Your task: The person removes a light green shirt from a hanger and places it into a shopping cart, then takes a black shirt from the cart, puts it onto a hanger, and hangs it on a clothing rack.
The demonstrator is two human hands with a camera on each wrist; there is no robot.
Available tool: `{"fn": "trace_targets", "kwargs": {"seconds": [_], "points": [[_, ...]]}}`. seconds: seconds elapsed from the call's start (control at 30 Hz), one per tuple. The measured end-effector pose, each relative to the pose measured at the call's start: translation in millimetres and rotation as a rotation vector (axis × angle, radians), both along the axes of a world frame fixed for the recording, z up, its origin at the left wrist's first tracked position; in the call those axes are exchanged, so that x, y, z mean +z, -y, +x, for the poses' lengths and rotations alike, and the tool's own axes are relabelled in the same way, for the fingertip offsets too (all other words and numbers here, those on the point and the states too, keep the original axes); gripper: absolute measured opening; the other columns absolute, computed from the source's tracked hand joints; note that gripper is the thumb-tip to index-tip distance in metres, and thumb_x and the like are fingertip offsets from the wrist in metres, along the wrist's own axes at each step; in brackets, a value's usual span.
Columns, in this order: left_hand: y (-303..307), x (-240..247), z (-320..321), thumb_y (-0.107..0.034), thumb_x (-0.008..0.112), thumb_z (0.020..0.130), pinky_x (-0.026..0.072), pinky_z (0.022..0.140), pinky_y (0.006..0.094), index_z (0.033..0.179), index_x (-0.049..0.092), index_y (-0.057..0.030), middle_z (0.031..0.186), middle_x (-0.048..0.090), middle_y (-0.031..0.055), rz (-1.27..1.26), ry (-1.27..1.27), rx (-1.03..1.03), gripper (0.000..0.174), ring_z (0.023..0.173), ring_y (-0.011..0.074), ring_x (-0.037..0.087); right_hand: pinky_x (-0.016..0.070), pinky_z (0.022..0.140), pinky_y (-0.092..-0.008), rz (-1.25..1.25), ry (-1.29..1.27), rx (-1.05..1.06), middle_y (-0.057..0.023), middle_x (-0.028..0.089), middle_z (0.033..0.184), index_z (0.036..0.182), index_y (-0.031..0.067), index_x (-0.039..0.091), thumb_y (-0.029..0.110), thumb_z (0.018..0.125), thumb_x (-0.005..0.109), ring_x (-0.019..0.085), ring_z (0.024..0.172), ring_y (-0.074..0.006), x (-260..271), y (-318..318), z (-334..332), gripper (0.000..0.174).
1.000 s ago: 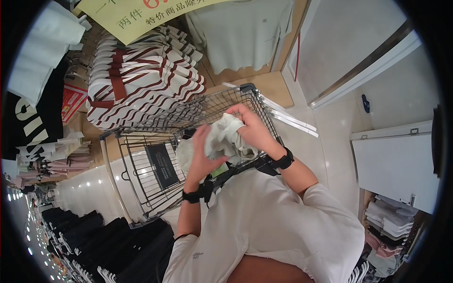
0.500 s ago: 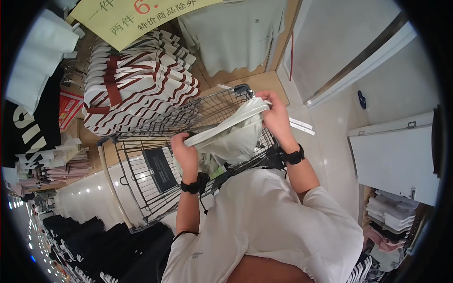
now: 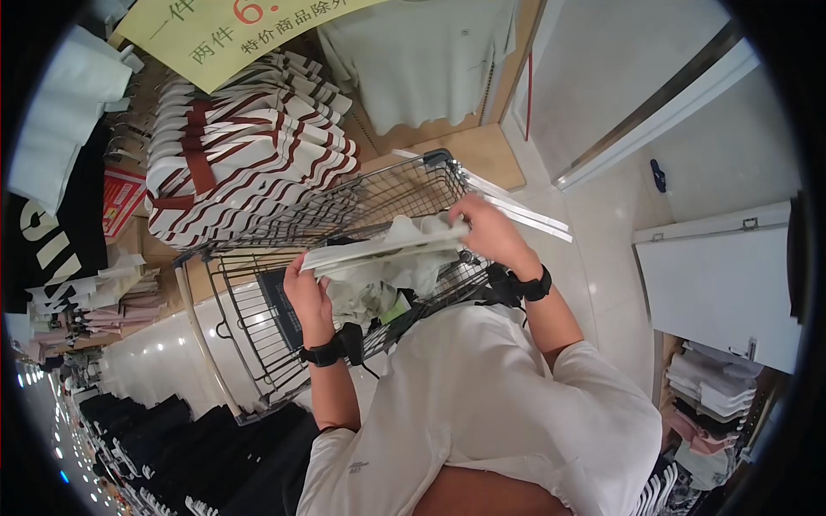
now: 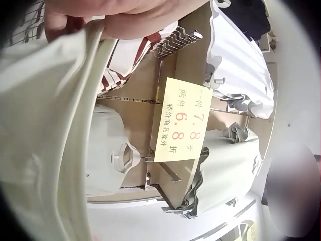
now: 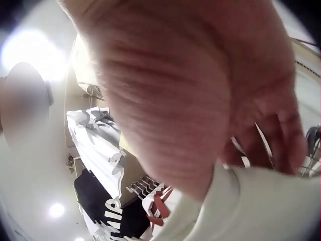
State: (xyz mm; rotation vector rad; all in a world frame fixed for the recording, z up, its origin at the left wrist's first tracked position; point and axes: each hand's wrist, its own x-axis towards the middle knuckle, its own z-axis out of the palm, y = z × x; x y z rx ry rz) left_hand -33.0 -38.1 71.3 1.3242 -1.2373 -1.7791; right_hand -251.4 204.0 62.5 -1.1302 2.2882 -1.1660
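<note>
A pale green-white garment (image 3: pixel 387 249) is stretched between both hands over the shopping cart (image 3: pixel 422 185). My left hand (image 3: pixel 310 301) pinches its left end, and my right hand (image 3: pixel 495 232) grips the right end. In the left wrist view the left hand (image 4: pixel 130 17) holds the folded edge of the cloth (image 4: pixel 45 125) at the top left. The right wrist view has the right hand (image 5: pixel 185 90) large, its fingers curled at the cloth (image 5: pixel 261 206). Below the stretched edge the fabric hangs bunched in the cart, beside a small green item (image 3: pixel 394 310).
Striped garments (image 3: pixel 249 163) hang beyond the cart at the left, under a yellow sign (image 3: pixel 224 43). Dark clothes (image 3: pixel 198 456) hang at the lower left. A white cabinet (image 3: pixel 723 292) stands at the right, with tiled floor (image 3: pixel 594 284) between it and the cart.
From a bunched state, the garment was spread between the hands. Over the last half second both hands shifted left in view, the right one also lowering, and the held edge now lies more level.
</note>
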Motion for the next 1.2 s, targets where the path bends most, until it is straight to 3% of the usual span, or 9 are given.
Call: {"fn": "trace_targets", "kwargs": {"seconds": [0.03, 0.1, 0.23, 0.3, 0.63, 0.8, 0.97, 1.03, 1.2], "points": [[0, -3, 2, -0.006, 0.062, 0.09, 0.0498, 0.07, 0.0257, 0.111, 0.055, 0.0019, 0.098, 0.062, 0.0092, 0.032, -0.033, 0.023, 0.023, 0.085, 0.0148, 0.062, 0.0487, 0.073, -0.0369, 0.005, -0.001, -0.009, -0.0139, 0.062, 0.095, 0.099, 0.0029, 0.064, 0.0, 0.071, 0.061, 0.061, 0.081, -0.0292, -7, -4, 4, 0.028], [0, -11, 2, -0.004, 0.062, 0.089, 0.0515, 0.076, 0.0279, 0.111, 0.056, 0.0024, 0.099, 0.063, 0.0104, 0.101, -0.098, 0.058, 0.024, 0.086, 0.0174, 0.063, 0.0491, 0.074, -0.0407, 0.169, 0.122, 0.462, -0.0171, 0.064, 0.089, 0.101, 0.0029, 0.065, 0.012, 0.078, 0.06, 0.063, 0.082, -0.0331, -20, -15, 16, 0.025], [-3, -23, 2, 0.0, 0.061, 0.087, 0.0503, 0.074, 0.0259, 0.107, 0.057, 0.0024, 0.095, 0.064, 0.0095, -0.081, 0.039, -0.068, 0.02, 0.083, 0.0145, 0.062, 0.0494, 0.073, -0.0437, 0.356, 0.184, 0.605, -0.019, 0.066, 0.084, 0.105, 0.0035, 0.064, 0.021, 0.084, 0.059, 0.065, 0.08, -0.0354, -24, -16, 35, 0.029], [-7, -12, 1, 0.002, 0.061, 0.086, 0.0499, 0.074, 0.0254, 0.107, 0.058, 0.0024, 0.093, 0.064, 0.0087, -0.105, 0.032, -0.105, 0.021, 0.082, 0.0138, 0.061, 0.05, 0.076, -0.0457, 0.205, 0.222, 0.331, -0.0195, 0.067, 0.089, 0.105, 0.0043, 0.065, 0.017, 0.083, 0.059, 0.065, 0.084, -0.0374, -28, -15, 38, 0.026], [-44, 45, -17, 0.01, 0.057, 0.08, 0.0446, 0.07, 0.0208, 0.099, 0.061, 0.0013, 0.088, 0.063, 0.0046, -0.157, -0.088, -0.329, 0.021, 0.078, 0.009, 0.057, 0.0497, 0.082, -0.0413, 0.077, -0.032, 0.457, -0.0166, 0.066, 0.097, 0.1, 0.0037, 0.066, 0.021, 0.083, 0.064, 0.062, 0.089, -0.0343, -27, -7, 36, 0.024], [-58, 59, -25, 0.012, 0.056, 0.078, 0.0432, 0.072, 0.0195, 0.099, 0.061, 0.0002, 0.086, 0.058, 0.0015, -0.19, -0.102, -0.449, 0.024, 0.08, 0.007, 0.053, 0.0494, 0.078, -0.0427, -0.038, 0.1, 0.397, -0.0163, 0.065, 0.09, 0.096, 0.0035, 0.064, 0.019, 0.081, 0.067, 0.062, 0.086, -0.0349, -13, 31, 57, 0.022], [-46, 67, -15, 0.014, 0.056, 0.075, 0.0414, 0.071, 0.0186, 0.099, 0.062, -0.0003, 0.086, 0.054, 0.0003, -0.394, 0.012, -0.323, 0.028, 0.078, 0.0067, 0.05, 0.0492, 0.07, -0.0412, -0.135, -0.035, 0.311, -0.0145, 0.064, 0.081, 0.094, 0.004, 0.063, 0.016, 0.077, 0.068, 0.063, 0.077, -0.0322, -6, 30, 30, 0.021], [-31, 62, -3, 0.015, 0.059, 0.072, 0.0388, 0.069, 0.0188, 0.098, 0.063, 0.0001, 0.086, 0.05, -0.0003, -0.445, 0.039, -0.215, 0.03, 0.075, 0.0071, 0.047, 0.0483, 0.058, -0.0328, -0.045, 0.115, 0.048, -0.0102, 0.063, 0.075, 0.094, 0.0031, 0.063, 0.007, 0.077, 0.068, 0.061, 0.062, -0.0194, 26, 19, 11, 0.018], [-4, 34, 20, 0.016, 0.058, 0.07, 0.0389, 0.068, 0.0215, 0.092, 0.064, -0.0008, 0.087, 0.052, 0.0011, -0.744, 0.274, -0.239, 0.028, 0.077, 0.0095, 0.048, 0.043, 0.053, -0.0259, -0.23, 0.038, -0.113, -0.002, 0.056, 0.065, 0.091, 0.0027, 0.062, 0.0, 0.074, 0.065, 0.052, 0.055, -0.0106, 76, 4, -3, 0.017]]}}
